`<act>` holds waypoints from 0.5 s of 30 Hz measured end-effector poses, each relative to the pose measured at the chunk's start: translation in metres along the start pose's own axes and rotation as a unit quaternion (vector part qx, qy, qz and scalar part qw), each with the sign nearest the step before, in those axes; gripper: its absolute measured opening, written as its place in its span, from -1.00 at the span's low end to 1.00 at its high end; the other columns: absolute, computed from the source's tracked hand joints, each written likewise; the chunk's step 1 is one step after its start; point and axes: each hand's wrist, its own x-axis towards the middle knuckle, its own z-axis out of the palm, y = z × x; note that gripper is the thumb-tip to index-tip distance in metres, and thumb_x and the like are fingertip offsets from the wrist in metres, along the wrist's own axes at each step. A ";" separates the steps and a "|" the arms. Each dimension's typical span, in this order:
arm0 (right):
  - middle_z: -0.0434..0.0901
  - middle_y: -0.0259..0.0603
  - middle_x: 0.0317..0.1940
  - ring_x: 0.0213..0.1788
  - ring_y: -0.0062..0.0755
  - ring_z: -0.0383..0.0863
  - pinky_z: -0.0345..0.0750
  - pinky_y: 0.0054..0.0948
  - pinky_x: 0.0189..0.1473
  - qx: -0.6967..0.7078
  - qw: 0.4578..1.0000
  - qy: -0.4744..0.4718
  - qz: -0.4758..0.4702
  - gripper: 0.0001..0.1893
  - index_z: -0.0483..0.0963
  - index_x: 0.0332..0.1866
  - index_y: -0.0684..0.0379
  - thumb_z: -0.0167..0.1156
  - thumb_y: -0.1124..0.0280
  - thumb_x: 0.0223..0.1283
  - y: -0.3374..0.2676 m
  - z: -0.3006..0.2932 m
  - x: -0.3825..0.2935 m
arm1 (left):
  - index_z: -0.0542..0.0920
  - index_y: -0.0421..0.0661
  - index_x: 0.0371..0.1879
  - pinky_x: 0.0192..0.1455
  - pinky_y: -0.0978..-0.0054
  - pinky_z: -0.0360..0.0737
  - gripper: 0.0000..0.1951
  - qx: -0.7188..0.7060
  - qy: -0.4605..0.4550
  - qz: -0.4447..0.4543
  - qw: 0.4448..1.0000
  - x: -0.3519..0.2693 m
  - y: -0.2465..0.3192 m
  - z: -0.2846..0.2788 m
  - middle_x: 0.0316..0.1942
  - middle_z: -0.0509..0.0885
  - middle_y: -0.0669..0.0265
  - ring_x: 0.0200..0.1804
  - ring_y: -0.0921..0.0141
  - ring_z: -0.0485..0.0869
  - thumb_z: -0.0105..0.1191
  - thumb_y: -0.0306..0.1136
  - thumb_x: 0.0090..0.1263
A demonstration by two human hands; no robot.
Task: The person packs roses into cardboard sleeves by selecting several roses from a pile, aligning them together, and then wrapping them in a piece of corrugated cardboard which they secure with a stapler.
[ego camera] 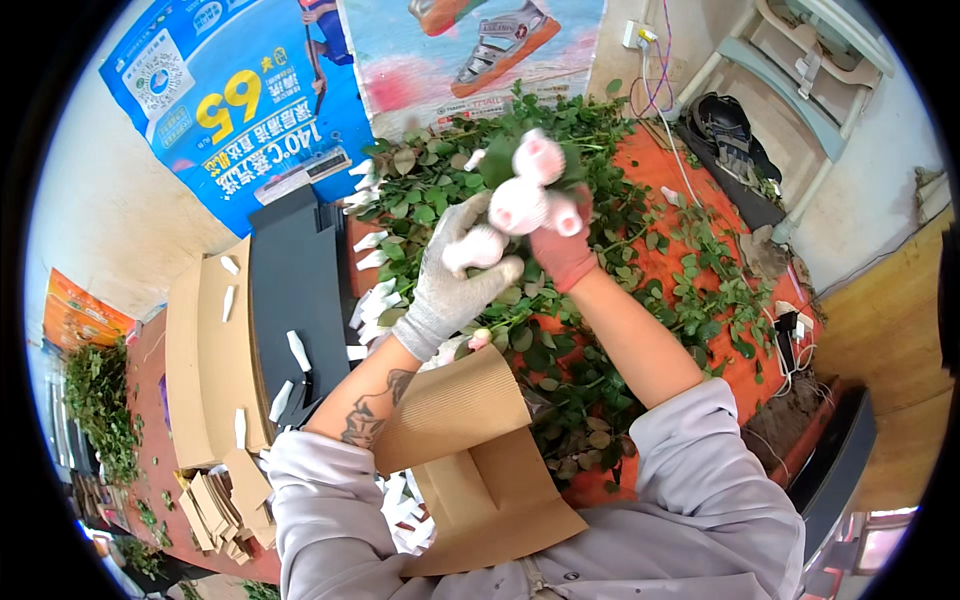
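Note:
My left hand (442, 281), in a pale grey work glove, curls its fingers and thumb around a pale pink rose head (474, 249) in a white mesh sleeve. Just to the right, my right hand (562, 253) in a red glove grips a bunch of similar sleeved roses (519, 205); its fingers are partly hidden behind the blooms. The heads are slightly blurred and face me. Below my hands, a folded piece of corrugated cardboard (454, 409) lies close to my body. Sleeved roses show partly at its far edge, one with a pink tip (478, 339).
Cut leafy stems (420, 195) cover much of the orange tabletop (652, 161). White mesh sleeves (371, 304) line the left side, beside black sheets (296, 277) and stacked brown cardboard (217, 360). Cables and plugs (795, 326) lie at the right edge. Posters (247, 105) hang on the wall.

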 end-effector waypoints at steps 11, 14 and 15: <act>0.47 -0.06 0.07 0.12 -0.20 0.47 0.38 -0.33 0.19 -0.286 0.881 -0.372 -0.063 -0.42 0.39 0.08 0.24 0.29 0.13 -0.04 -0.042 -0.018 0.011 | 0.49 -0.24 -0.01 0.05 0.50 0.53 -0.57 -0.123 0.080 -0.084 0.986 -0.003 0.017 -0.013 -0.12 0.61 0.28 -0.08 0.47 0.58 0.27 -0.47 0.10; 0.47 -0.13 0.08 0.15 -0.24 0.42 0.35 -0.28 0.21 -0.087 0.971 -0.222 -0.006 -0.52 0.37 0.08 0.16 0.15 0.16 0.06 -0.041 -0.038 0.032 | 0.29 -0.22 0.26 0.27 0.41 0.36 -0.29 -0.139 -0.043 -0.029 0.989 0.004 0.028 -0.011 0.17 0.43 0.22 0.20 0.42 0.41 0.29 -0.39 0.09; 0.45 -0.13 0.08 0.15 -0.25 0.41 0.35 -0.25 0.22 -0.324 0.912 -0.197 -0.156 -0.58 0.36 0.08 0.17 0.10 0.25 0.11 -0.052 -0.052 0.049 | 0.24 -0.23 0.30 0.32 0.37 0.30 -0.24 -0.164 -0.054 -0.002 0.985 0.008 0.015 -0.013 0.24 0.36 0.17 0.28 0.39 0.33 0.29 -0.39 0.08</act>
